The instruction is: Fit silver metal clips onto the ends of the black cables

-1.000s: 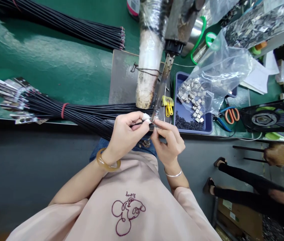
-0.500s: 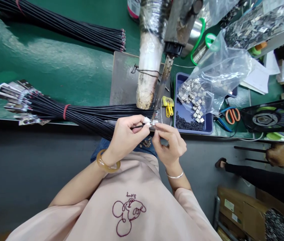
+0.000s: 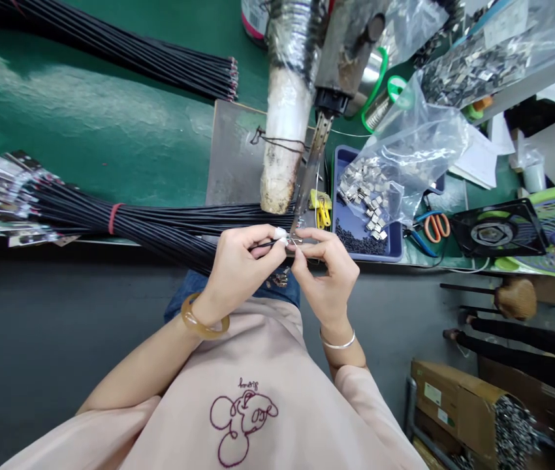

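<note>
My left hand (image 3: 243, 258) pinches a thin black cable (image 3: 264, 245) close to its end, with white covers (image 3: 281, 234) on the thumb and finger tips. Just right of it, the thumb and index finger of my right hand (image 3: 329, 271) close at the cable's end on something too small to name. Over these fingertips slants the long metal tip of a soldering iron (image 3: 309, 176), reaching down almost to them. A bundle of black cables (image 3: 160, 219), tied with a red band, lies behind my left hand, metal pieces at its left ends.
A white wrapped pipe (image 3: 280, 137) hangs over a grey board (image 3: 228, 156). To the right stand a blue tray (image 3: 395, 251) of small metal and black parts, orange-handled pliers (image 3: 437, 226), solder spools (image 3: 380, 108) and a fan (image 3: 497, 232). Another cable bundle (image 3: 160, 59) lies farther back.
The view has shifted slightly, so the bench things appear farther left. My right fingertips have come closer to the left ones; the pale piece at them no longer shows clearly.
</note>
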